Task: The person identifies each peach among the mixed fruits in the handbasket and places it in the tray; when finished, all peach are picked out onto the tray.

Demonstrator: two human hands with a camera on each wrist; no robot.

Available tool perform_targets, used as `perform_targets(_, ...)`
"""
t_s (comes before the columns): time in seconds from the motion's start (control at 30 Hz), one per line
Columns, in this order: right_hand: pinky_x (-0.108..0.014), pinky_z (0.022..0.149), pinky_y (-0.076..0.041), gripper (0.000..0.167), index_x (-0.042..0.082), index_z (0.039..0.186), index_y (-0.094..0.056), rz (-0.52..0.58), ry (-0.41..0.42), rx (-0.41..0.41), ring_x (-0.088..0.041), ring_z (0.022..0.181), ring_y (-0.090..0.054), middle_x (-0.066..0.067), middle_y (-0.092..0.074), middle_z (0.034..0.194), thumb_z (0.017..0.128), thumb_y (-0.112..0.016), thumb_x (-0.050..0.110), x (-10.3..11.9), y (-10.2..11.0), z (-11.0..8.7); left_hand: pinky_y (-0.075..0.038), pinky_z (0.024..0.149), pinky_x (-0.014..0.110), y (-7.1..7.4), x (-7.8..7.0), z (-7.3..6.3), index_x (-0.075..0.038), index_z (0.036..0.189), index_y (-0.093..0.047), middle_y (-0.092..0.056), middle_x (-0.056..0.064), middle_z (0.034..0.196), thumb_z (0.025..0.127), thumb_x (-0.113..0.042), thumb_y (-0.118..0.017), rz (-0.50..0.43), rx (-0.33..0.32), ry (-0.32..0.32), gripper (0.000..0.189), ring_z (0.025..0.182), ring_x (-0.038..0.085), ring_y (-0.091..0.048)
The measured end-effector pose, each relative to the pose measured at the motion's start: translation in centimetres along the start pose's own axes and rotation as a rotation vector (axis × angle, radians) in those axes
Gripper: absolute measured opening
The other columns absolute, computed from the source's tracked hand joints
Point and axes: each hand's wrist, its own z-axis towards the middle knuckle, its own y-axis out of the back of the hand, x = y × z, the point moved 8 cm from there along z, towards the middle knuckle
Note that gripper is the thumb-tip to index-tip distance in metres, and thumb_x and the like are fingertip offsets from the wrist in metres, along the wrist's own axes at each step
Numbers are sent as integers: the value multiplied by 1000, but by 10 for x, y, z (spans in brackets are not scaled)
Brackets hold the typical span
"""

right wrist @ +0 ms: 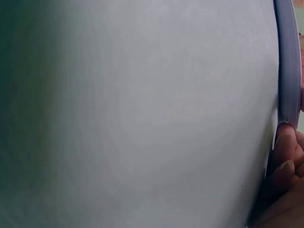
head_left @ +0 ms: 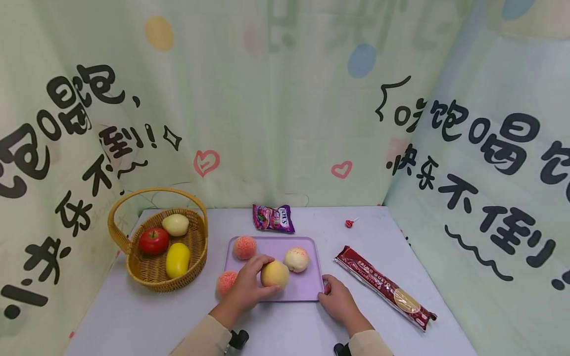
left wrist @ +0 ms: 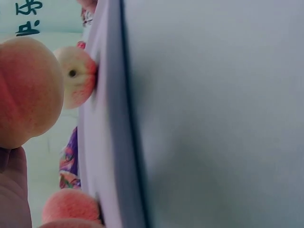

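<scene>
Nearest you, your left hand [head_left: 246, 287] curls around the yellow-pink peach [head_left: 274, 274], which rests on the front of the lilac tray [head_left: 307, 291]; the left wrist view shows the peach [left wrist: 26, 92] bulging over your thumb. Your right hand [head_left: 338, 298] pinches the tray's near right corner, and the right wrist view shows fingertips [right wrist: 285, 142] bent against the rim [right wrist: 287, 61]. The peach looks light, firm and smooth, likely a model fruit, so it could roll; cup it around its widest part instead of nipping the top. The tray looks stiff, thin and easy to slide on the smooth surface [head_left: 142, 316], which makes the corner hold sensible.

Just left of the tray, touching or nearly touching its edge, lies a pink bumpy fruit [head_left: 226, 282]. On the tray behind sit 1 more pink bumpy fruit [head_left: 245, 247] and a pale peach [head_left: 296, 259], close together, so there is little room beside your held fruit. To the right lies a long red packet [head_left: 385, 288], angled, near your right wrist. Open room lies at the front left. Farther left stands a wicker basket [head_left: 133, 267] holding 3 fruits, its handle arching overhead. At the back lie a purple snack bag [head_left: 273, 218] and a small lollipop [head_left: 350, 223].
</scene>
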Motion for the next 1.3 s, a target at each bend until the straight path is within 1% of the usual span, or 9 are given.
perform_targets(0.13, -31, 64, -42, 53, -4, 136, -57, 6, 3, 0, -17, 73, -49, -2, -54, 81, 86, -70, 8, 1, -2, -1, -49, 111, 43, -8, 5, 1, -14, 131, -61, -60, -1, 132, 78, -22, -91, 17, 19, 23, 62, 124, 17, -58)
perform_targets(0.33, -31, 65, -41, 53, -5, 135, -57, 4, 5, -5, -17, 73, -49, -3, -55, 81, 85, -70, 9, 3, -1, -2, -48, 112, 45, -18, 11, 2, -13, 133, -61, -60, 1, 136, 79, -25, -90, -3, 71, 70, 63, 126, 19, -58)
perform_targets(0.53, -30, 66, -42, 53, -4, 136, -57, 2, -4, -4, -16, 74, -49, -2, -55, 81, 86, -70, 9, 3, -1, -1, -48, 112, 47, -28, 15, 3, -11, 133, -62, -61, 4, 136, 79, -27, -90, 9, 93, 65, 63, 126, 22, -58)
perform_targets(0.63, -31, 65, -42, 53, -4, 135, -58, -5, -3, -3, -16, 74, -49, -2, -55, 82, 86, -70, 9, 2, -1, 0, -47, 112, 46, -32, 17, 3, -11, 132, -62, -61, 3, 136, 78, -29, -91, 27, 98, 66, 64, 126, 21, -58)
perform_targets(0.7, -31, 66, -42, 53, -4, 136, -57, -6, -4, -3, -17, 74, -49, -2, -55, 82, 86, -70, 9, 1, -1, 0, -47, 112, 46, -34, 18, 2, -11, 132, -63, -62, 3, 135, 77, -29, -91, 27, 96, 73, 64, 125, 21, -58)
perform_targets(0.87, -30, 66, -42, 52, -4, 135, -58, -10, 8, -14, -16, 74, -49, -2, -54, 81, 86, -71, 10, 0, -2, 0, -48, 112, 45, -36, 20, 3, -13, 132, -63, -62, 0, 135, 76, -32, -92, 14, 94, 113, 66, 125, 19, -58)
perform_targets(1.07, -30, 65, -41, 52, -4, 133, -59, -21, 33, -31, -15, 72, -48, 0, -53, 79, 84, -71, 9, -2, -4, 1, -46, 113, 47, -38, 21, 4, -12, 136, -62, -62, 3, 138, 76, -34, -92, 12, 92, 117, 70, 128, 21, -58)
perform_targets(1.3, -30, 64, -40, 53, -4, 134, -59, -19, 29, -29, -16, 72, -48, -1, -53, 79, 84, -70, 9, -2, -2, 2, -46, 114, 47, -37, 20, 3, -12, 138, -61, -61, 3, 139, 78, -35, -90, -5, 92, 125, 70, 130, 22, -57)
